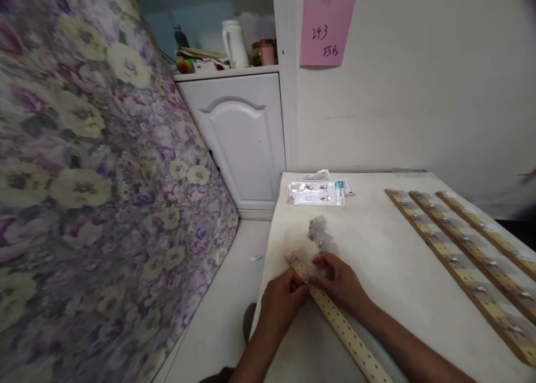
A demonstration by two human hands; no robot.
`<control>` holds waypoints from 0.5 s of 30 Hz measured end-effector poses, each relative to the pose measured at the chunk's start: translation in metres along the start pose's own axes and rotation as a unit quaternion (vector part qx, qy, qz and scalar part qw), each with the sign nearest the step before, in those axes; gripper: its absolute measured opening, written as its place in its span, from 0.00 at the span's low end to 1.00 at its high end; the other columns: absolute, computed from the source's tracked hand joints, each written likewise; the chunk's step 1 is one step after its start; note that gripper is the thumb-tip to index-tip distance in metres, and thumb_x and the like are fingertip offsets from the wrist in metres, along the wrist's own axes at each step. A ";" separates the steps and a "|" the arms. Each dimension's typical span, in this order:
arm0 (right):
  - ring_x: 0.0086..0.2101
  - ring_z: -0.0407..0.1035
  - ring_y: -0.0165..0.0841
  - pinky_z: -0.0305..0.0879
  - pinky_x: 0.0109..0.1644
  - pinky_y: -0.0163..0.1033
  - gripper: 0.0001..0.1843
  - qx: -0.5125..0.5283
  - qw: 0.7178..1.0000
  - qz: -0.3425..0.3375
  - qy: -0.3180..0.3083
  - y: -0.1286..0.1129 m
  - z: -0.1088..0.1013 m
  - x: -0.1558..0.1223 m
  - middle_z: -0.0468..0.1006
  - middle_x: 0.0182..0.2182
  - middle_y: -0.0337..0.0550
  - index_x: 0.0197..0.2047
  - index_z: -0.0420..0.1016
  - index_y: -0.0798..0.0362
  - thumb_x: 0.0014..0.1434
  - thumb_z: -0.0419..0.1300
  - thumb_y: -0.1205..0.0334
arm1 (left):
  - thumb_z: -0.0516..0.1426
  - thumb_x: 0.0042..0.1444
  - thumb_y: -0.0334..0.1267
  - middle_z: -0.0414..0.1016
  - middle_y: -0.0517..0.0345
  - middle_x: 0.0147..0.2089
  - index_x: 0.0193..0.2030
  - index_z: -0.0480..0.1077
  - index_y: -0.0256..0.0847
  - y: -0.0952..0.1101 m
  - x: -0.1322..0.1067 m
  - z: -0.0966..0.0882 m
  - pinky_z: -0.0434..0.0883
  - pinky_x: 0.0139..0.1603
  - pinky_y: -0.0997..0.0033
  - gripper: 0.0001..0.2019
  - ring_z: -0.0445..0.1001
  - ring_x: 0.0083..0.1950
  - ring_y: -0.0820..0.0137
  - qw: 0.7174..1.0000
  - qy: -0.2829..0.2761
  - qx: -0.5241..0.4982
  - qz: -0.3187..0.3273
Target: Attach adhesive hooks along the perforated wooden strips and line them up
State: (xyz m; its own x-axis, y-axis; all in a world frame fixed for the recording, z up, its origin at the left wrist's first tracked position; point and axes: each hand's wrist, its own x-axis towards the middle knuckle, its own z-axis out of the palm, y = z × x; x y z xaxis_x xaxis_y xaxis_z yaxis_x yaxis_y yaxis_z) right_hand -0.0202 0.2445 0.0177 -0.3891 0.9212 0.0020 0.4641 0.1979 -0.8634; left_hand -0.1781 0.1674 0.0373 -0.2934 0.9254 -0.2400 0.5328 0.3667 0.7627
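Note:
A long, narrow wooden strip [352, 338] with rows of small holes lies slantwise on the white table. My left hand [280, 296] is at its left side, thumb and fingers pinched together over the wood. From the other side my right hand [341, 282] reaches in, fingers curled and thumb tip meeting the left fingertips. A tiny shiny piece [306, 281] shows between the fingertips; its kind cannot be made out. Near the strip's far end sits another small clear or metal piece [293, 258]. Beyond my right hand lie several small clear pieces with metal parts [320, 233].
Three wooden strips [454, 259] bearing clear cards and metal pieces lie along the table's right side. Clear blister packs [314, 193] rest at the back edge. A floral curtain [104, 176] hangs left, beside a white cabinet [240, 143]. A pink note [326, 32] is on the wall.

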 end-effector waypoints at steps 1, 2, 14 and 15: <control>0.27 0.66 0.31 0.62 0.32 0.36 0.17 0.003 1.000 -0.001 0.001 0.000 0.000 0.000 0.75 0.33 0.37 0.41 0.73 0.49 0.46 0.64 0.57 | 0.57 0.50 0.42 0.72 0.63 0.25 0.27 0.68 0.41 0.000 0.000 0.000 0.58 0.27 0.77 0.07 0.69 0.28 0.72 1.000 0.001 0.002 0.004; 0.27 0.66 0.31 0.62 0.32 0.36 0.17 0.006 1.000 -0.002 0.003 0.000 0.001 0.000 0.75 0.33 0.37 0.42 0.73 0.49 0.47 0.64 0.57 | 0.57 0.50 0.42 0.72 0.63 0.25 0.27 0.68 0.41 -0.001 0.000 0.000 0.58 0.26 0.77 0.07 0.68 0.28 0.72 1.000 0.001 0.004 0.008; 0.25 0.65 0.33 0.61 0.29 0.36 0.12 0.031 0.993 -0.031 0.112 0.009 -0.031 0.000 0.71 0.24 0.38 0.34 0.71 0.51 0.59 0.52 0.53 | 0.55 0.52 0.40 0.68 0.65 0.22 0.26 0.64 0.41 -0.002 -0.005 -0.004 0.57 0.26 0.77 0.08 0.66 0.25 0.74 0.999 -0.015 -0.034 0.029; 0.25 0.65 0.33 0.61 0.29 0.36 0.12 0.010 0.992 -0.034 0.120 0.012 -0.034 0.002 0.71 0.23 0.37 0.33 0.70 0.51 0.59 0.52 0.54 | 0.55 0.52 0.41 0.68 0.65 0.22 0.26 0.64 0.41 -0.002 -0.006 -0.006 0.57 0.26 0.77 0.08 0.66 0.25 0.74 0.999 -0.015 -0.035 0.028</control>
State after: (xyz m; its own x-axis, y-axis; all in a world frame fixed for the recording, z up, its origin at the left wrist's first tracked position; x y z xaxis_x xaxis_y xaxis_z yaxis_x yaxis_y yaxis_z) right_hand 0.0121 0.2605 0.0245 -0.2180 0.9593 0.1792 0.4267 0.2589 -0.8665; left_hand -0.1819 0.1601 0.0407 -0.2400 0.9473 -0.2122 0.4906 0.3070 0.8155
